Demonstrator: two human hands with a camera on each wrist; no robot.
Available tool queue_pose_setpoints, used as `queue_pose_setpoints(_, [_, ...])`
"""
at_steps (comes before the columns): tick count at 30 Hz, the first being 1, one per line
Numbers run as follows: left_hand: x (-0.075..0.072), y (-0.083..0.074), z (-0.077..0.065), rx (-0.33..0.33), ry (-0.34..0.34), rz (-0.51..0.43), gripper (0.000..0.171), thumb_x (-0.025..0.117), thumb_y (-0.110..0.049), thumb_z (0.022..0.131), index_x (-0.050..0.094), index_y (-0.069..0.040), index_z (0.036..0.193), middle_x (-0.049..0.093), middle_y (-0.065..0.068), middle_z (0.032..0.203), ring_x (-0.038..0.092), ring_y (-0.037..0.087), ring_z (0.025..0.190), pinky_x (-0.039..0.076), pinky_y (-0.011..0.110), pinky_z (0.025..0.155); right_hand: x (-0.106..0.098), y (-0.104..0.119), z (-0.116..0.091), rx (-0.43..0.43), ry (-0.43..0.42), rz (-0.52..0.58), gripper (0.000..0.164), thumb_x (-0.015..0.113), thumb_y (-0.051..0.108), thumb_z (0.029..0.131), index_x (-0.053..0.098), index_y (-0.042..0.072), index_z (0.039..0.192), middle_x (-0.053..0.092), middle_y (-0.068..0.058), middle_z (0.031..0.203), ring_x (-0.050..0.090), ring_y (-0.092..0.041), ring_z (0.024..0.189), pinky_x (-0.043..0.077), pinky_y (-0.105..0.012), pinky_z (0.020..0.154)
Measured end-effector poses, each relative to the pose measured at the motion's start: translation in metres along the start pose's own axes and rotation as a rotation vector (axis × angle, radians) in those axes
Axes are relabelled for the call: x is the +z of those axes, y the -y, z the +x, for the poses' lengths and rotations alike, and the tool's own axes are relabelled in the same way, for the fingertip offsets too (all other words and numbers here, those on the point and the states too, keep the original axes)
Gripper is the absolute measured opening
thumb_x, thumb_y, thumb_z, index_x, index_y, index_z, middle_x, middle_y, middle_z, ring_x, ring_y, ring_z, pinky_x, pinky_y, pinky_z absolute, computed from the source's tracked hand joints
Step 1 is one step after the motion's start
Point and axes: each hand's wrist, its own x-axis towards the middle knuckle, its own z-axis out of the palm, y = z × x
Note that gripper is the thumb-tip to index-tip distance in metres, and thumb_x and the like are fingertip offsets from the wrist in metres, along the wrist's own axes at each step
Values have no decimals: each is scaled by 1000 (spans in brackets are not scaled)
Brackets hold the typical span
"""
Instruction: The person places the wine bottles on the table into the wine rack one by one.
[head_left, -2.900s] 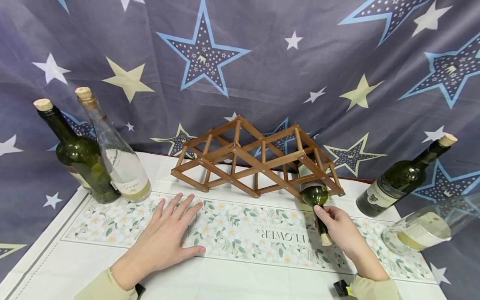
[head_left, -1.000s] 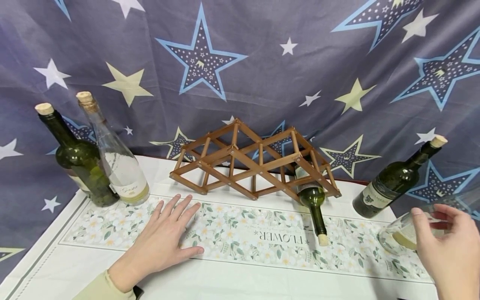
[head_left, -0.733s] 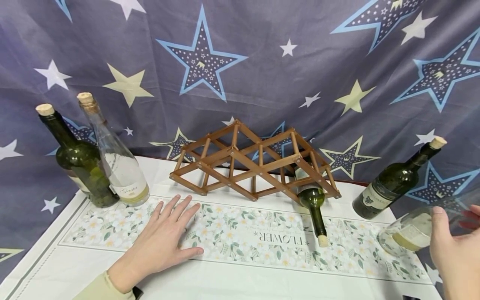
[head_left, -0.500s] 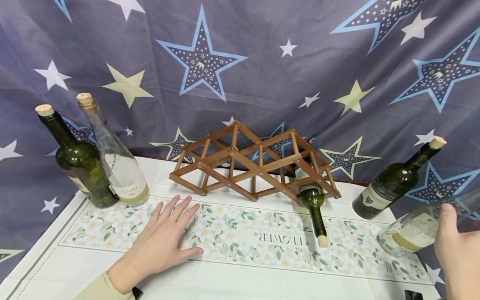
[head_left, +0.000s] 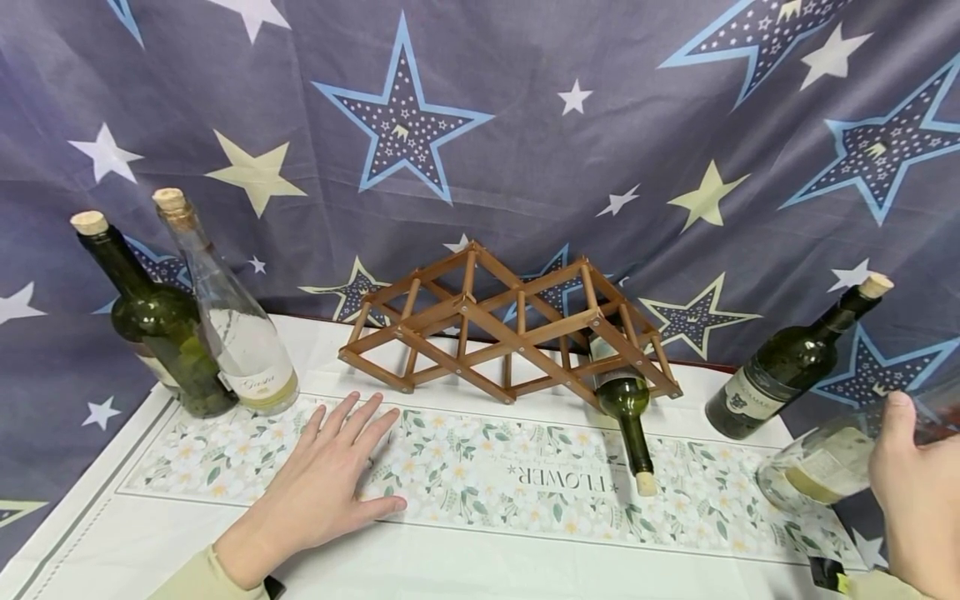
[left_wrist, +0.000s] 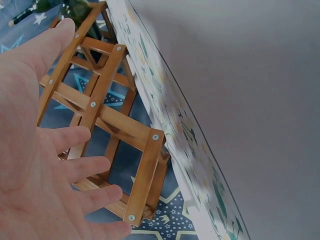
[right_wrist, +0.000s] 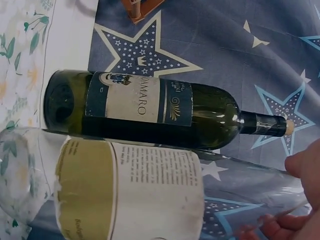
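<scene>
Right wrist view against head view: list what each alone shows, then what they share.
Only the right wrist view: distinct lines of small print on the label of the right clear bottle.

Only the head view: the left hand, the left green bottle, the left clear bottle and the FLOWER lettering.

Both: the right hand holding the right clear bottle, the right green bottle beside it, the floral runner, the starry backdrop and a corner of the wooden rack.

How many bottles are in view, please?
5: a green bottle and a clear bottle at left; a second green bottle in the wooden rack; a third green bottle at right; a second clear bottle at the right hand.
</scene>
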Motion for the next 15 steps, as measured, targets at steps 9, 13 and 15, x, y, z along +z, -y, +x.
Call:
queue_pose_setpoints(9, [-1, 0, 1, 4, -2, 3, 105, 62, -81, 73, 41, -18, 153, 32, 11, 159, 19, 39, 147, 12, 64, 113, 1, 2, 5, -30, 29, 37, 20, 45, 32, 104, 49, 13, 104, 33, 14, 86, 28, 8, 72, 24, -23, 65])
queue_pose_setpoints(13, [-1, 1, 1, 3, 1, 3, 105, 62, -82, 73, 41, -18, 153, 32, 11, 159, 20, 39, 146, 13, 64, 112, -1, 6, 1, -32, 41, 7, 37, 44, 32, 104, 48, -2, 117, 33, 10, 87, 26, 9, 73, 23, -25, 65])
queue_pose_setpoints(15, [-1, 0, 1, 2, 0, 3, 105, 62, -82, 72, 41, -18, 153, 32, 11, 158, 19, 39, 147, 13, 64, 112, -3, 8, -1, -16, 56, -5, 45, 43, 34, 105, 46, -4, 127, 34, 10, 88, 26, 9, 74, 23, -25, 65])
